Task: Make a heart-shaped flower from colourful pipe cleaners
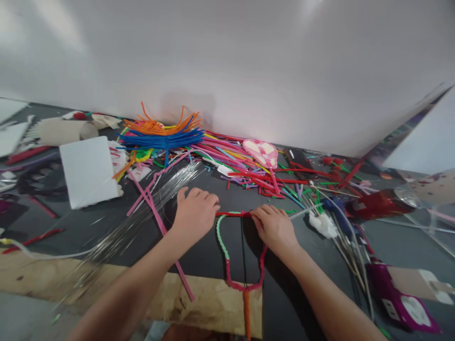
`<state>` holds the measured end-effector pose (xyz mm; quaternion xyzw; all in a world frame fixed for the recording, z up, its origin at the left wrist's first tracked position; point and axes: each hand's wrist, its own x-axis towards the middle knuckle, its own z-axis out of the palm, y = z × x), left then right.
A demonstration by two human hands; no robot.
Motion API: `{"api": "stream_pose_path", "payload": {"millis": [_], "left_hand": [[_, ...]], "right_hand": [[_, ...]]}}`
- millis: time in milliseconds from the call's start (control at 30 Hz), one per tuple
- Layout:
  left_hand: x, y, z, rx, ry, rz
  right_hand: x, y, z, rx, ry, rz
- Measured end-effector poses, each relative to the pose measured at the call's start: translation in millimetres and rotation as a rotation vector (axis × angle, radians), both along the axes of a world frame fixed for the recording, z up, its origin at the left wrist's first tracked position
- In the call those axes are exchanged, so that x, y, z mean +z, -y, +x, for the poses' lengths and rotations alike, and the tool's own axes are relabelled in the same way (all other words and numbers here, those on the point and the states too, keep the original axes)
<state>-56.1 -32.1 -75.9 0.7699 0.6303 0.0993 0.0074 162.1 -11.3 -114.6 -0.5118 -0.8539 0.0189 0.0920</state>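
Note:
A red pipe cleaner stretches level between my two hands along the top of a loop. My left hand has its fingers curled at the left end of it. At the right end my right hand pinches it, thumb and fingertips together. The loop is bent from twisted pipe cleaners, pale green at the upper left and dark pink round the bottom. An orange stem runs down from its lowest point toward the table's front edge. My right hand covers part of the loop's right side.
Behind my hands lie bundles of blue pipe cleaners, orange ones and many pink and red strands. A pink heart-shaped piece rests among them. Clear thin strips and a white card are left; a red can lies right.

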Motion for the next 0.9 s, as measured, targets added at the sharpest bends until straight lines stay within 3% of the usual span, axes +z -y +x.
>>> {"api": "stream_pose_path", "payload": {"millis": [200,333,567,733,900], "left_hand": [[-5.6,-5.0,-0.6,-0.051,0.056,-0.142],[-9.0,-2.2,3.6,-0.06,0.076,-0.144],[-11.1,-1.8,2.9,-0.067,0.161,-0.16],[-10.1,-7.5,-6.1,-0.043,0.498,-0.342],[-9.3,-10.6,-11.4,-0.011,0.996,-0.659]], "right_hand": [[9.3,3.0,-0.5,0.016,-0.007,-0.039],[15.1,3.6,-10.8,0.063,0.0,-0.067],[9.3,-2.0,-31.9,0.036,-0.031,-0.068],[9.4,-2.8,-24.4,0.057,-0.166,-0.161],[26.4,-0.4,-12.7,0.078,-0.347,-0.337]]}}
